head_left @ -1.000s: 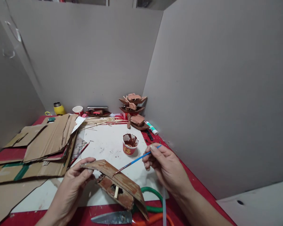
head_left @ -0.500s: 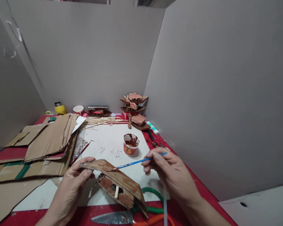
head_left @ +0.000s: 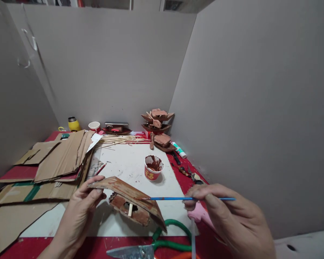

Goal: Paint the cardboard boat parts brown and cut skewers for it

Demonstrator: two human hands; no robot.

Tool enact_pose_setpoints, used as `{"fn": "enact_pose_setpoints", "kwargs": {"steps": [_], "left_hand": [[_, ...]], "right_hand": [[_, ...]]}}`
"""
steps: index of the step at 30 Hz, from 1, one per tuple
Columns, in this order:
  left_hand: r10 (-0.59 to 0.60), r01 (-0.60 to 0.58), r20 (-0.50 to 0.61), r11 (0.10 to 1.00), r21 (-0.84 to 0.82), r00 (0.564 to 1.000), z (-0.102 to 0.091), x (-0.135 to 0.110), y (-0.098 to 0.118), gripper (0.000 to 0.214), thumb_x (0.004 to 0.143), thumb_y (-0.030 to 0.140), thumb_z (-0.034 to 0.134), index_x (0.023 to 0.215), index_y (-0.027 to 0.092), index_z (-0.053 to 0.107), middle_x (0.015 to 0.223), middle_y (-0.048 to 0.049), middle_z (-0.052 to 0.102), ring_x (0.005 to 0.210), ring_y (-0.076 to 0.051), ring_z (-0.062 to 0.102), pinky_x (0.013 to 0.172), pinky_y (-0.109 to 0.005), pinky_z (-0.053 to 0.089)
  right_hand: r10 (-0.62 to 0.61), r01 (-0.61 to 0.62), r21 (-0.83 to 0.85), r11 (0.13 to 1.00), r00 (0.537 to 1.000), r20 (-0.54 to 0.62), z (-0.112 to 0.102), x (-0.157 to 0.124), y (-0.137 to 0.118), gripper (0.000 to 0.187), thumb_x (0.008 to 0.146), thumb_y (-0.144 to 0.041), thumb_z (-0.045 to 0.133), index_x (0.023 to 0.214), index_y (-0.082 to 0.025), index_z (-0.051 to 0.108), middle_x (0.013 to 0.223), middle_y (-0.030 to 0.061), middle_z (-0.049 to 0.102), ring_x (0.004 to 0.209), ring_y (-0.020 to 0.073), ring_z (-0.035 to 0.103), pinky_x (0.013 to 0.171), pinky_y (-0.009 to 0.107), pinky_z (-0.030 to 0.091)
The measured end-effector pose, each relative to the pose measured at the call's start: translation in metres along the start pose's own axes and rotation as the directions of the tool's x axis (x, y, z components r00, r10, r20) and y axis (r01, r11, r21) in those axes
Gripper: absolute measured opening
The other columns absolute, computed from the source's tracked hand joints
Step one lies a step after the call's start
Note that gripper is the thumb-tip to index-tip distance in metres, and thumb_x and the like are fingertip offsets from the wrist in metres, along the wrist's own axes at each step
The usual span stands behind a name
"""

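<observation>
My left hand (head_left: 82, 210) is closed on one end of a brown cardboard model boat (head_left: 124, 189), held tilted on its side above the white board. A brown cabin with a dark opening and a pale stick shows on its underside. In a pinch, my right hand (head_left: 232, 216) holds a slim blue paintbrush (head_left: 172, 198). Its brown tip touches the streaky hull side. Beyond the boat stands a paper cup (head_left: 153, 169) smeared inside with reddish-brown paint. Large scissors (head_left: 140, 250) with green and orange handles lie below the boat.
Cardboard sheets (head_left: 62, 158) are piled at left. Thin wooden sticks (head_left: 124, 139) lie along the back. Other model boats (head_left: 158, 124) are stacked at the back right, near a white-and-green tube (head_left: 179, 150). Grey walls (head_left: 245, 108) close in the back and sides.
The brush tip has moved right along the hull, and my right hand has shifted right with the brush now nearly level. The view has turned slightly left, showing something pink below my right hand.
</observation>
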State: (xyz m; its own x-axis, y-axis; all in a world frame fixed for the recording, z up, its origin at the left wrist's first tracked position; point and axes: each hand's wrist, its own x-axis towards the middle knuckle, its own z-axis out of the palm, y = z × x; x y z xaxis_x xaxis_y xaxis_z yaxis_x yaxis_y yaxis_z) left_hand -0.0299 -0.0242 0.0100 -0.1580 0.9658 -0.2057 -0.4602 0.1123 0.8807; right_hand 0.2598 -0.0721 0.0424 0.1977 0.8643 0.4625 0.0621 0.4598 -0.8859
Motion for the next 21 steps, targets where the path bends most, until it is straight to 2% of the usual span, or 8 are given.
{"fn": "enact_pose_setpoints", "kwargs": {"steps": [3,7,9,13,19,21], "left_hand": [[0.003,-0.004,0.014,1.0,0.02,1.0,0.001,0.0,-0.002,0.043,0.052,0.034,0.098,0.09,0.023,0.082,0.085,-0.0028,0.08,0.073,-0.014,0.067,0.07,-0.02,0.054],[-0.033,0.029,0.062,0.998,0.063,0.998,0.001,-0.001,-0.007,0.043,0.055,0.035,0.096,0.094,0.023,0.081,0.08,-0.0034,0.08,0.072,-0.016,0.069,0.07,-0.022,0.054],[-0.046,0.04,0.071,0.996,0.076,0.996,0.0,-0.002,-0.009,0.042,0.057,0.034,0.095,0.095,0.023,0.081,0.081,-0.0038,0.08,0.072,-0.017,0.069,0.068,-0.023,0.053],[-0.034,0.031,0.052,0.998,0.055,0.998,0.0,-0.001,-0.007,0.043,0.054,0.033,0.097,0.093,0.023,0.082,0.084,-0.0042,0.081,0.072,-0.016,0.07,0.068,-0.022,0.054],[0.022,-0.022,-0.019,1.0,-0.012,1.0,0.004,0.0,-0.001,0.045,0.047,0.034,0.099,0.087,0.024,0.083,0.083,-0.0027,0.081,0.074,-0.015,0.07,0.071,-0.021,0.056],[0.024,-0.025,-0.02,1.0,-0.016,1.0,0.004,0.0,-0.001,0.045,0.047,0.034,0.099,0.088,0.024,0.083,0.083,-0.0027,0.081,0.073,-0.015,0.07,0.071,-0.021,0.056]], "right_hand": [[-0.027,0.027,0.038,0.999,1.0,0.007,0.004,0.0,0.006,0.016,0.092,-0.041,0.071,0.088,-0.029,0.082,0.075,0.0033,0.078,0.065,0.0179,0.073,0.062,0.025,0.062],[-0.077,0.07,0.043,0.997,0.98,0.183,0.007,0.0,0.018,0.016,0.098,-0.029,0.065,0.103,-0.032,0.08,0.083,0.0034,0.08,0.07,0.017,0.077,0.066,0.024,0.064],[-0.068,0.06,0.043,0.997,0.975,0.21,0.007,-0.001,0.022,0.018,0.099,-0.027,0.064,0.106,-0.031,0.08,0.086,0.0041,0.081,0.072,0.0172,0.077,0.067,0.024,0.064],[-0.066,0.056,0.056,0.997,0.98,0.187,0.005,-0.002,0.02,0.017,0.098,-0.029,0.064,0.103,-0.03,0.08,0.084,0.0048,0.08,0.072,0.0181,0.077,0.068,0.025,0.064],[-0.034,0.03,0.084,0.996,0.998,0.046,-0.002,0.001,0.011,0.016,0.093,-0.038,0.071,0.088,-0.028,0.082,0.074,0.0041,0.078,0.066,0.0172,0.076,0.064,0.022,0.063],[-0.035,0.032,0.085,0.996,0.999,0.034,-0.001,0.002,0.011,0.016,0.093,-0.038,0.071,0.088,-0.028,0.082,0.074,0.0038,0.078,0.066,0.0166,0.075,0.064,0.022,0.062]]}}
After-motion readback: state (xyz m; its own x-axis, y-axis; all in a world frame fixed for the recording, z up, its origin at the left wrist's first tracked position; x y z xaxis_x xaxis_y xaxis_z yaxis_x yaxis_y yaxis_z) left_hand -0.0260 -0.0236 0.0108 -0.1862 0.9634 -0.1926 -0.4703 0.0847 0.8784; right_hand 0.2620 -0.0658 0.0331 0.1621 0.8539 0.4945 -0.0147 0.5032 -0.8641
